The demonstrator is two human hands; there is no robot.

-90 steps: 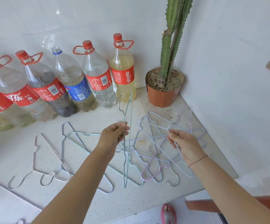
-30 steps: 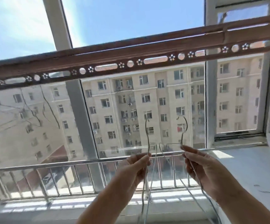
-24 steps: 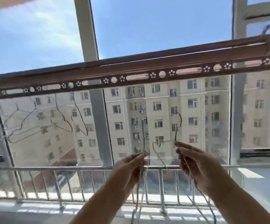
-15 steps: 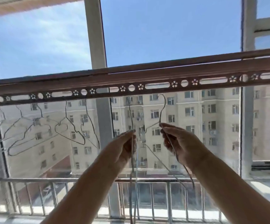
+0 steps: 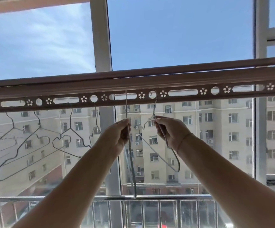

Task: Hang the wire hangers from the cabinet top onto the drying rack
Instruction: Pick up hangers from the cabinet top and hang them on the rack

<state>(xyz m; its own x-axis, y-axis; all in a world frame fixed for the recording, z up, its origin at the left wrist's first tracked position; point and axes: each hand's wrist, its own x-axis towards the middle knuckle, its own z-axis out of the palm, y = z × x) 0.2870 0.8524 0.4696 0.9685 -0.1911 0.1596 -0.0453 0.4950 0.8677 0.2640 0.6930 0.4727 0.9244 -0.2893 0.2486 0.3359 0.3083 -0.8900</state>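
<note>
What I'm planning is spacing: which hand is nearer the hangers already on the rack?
Left. The left hand is just right of those hangers; the right hand is farther right.

right hand (image 5: 171,130) raised | hanger (image 5: 154,108) hook now at drying rack (image 5: 182,76) hole

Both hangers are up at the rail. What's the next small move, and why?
Probably ease the right hand down and let go: its wire hanger seems hooked through a round hole of the drying rack rail. The other hanger, in the left hand, only stands edge-on before a slot.
</note>
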